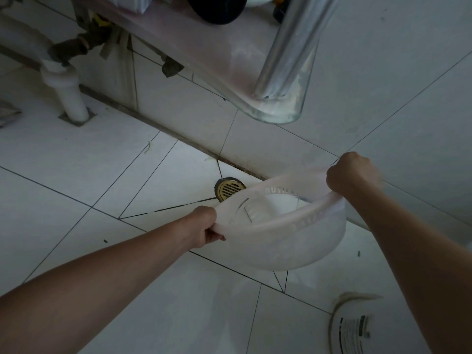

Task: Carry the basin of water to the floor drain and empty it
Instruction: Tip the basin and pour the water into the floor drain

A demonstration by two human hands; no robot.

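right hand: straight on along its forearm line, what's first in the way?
Likely the tiled wall behind the right hand, which grips the basin rim; the glass shelf corner lies up that line too, depth unclear.

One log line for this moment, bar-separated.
stage: at drain | basin: tilted beside floor drain | left hand: grips rim | right hand: grips rim

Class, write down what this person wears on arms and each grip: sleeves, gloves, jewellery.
The left forearm and right forearm are bare to the frame edge: no sleeves show. The left grip and right grip wear no gloves; no watch, bracelet or ring shows.
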